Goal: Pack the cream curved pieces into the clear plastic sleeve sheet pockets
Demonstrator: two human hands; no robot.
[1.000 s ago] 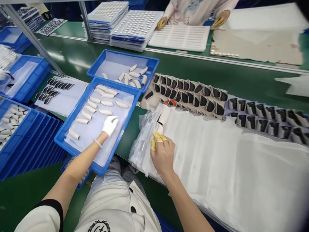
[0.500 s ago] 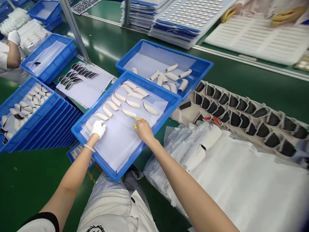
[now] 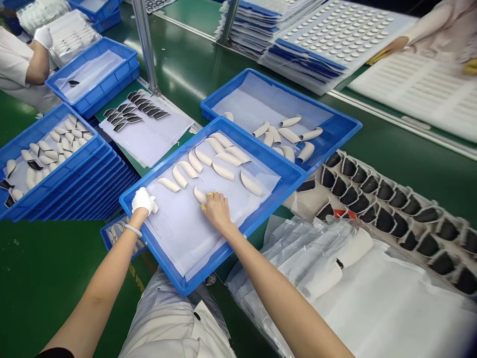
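Observation:
A blue tray (image 3: 286, 171) lined with white paper lies in front of me, holding several cream curved pieces. My left hand (image 3: 143, 201), in a white glove, is closed on a cream piece at the tray's left edge. My right hand (image 3: 216, 210), with yellow finger cots, pinches another cream piece (image 3: 199, 194) near the tray's middle. More cream pieces (image 3: 223, 171) lie in a row beyond my hands.
A second blue tray (image 3: 337, 124) with cream pieces sits behind. Stacked blue trays (image 3: 74, 174) stand at left. Black curved parts on card (image 3: 372, 191) and clear bags (image 3: 316, 248) lie at right. Other people's hands (image 3: 41, 36) work at far left and top right.
My right hand left the clear bags at right, reached into the tray and closed on a cream piece. My left hand slid to the tray's left edge. The view swung left.

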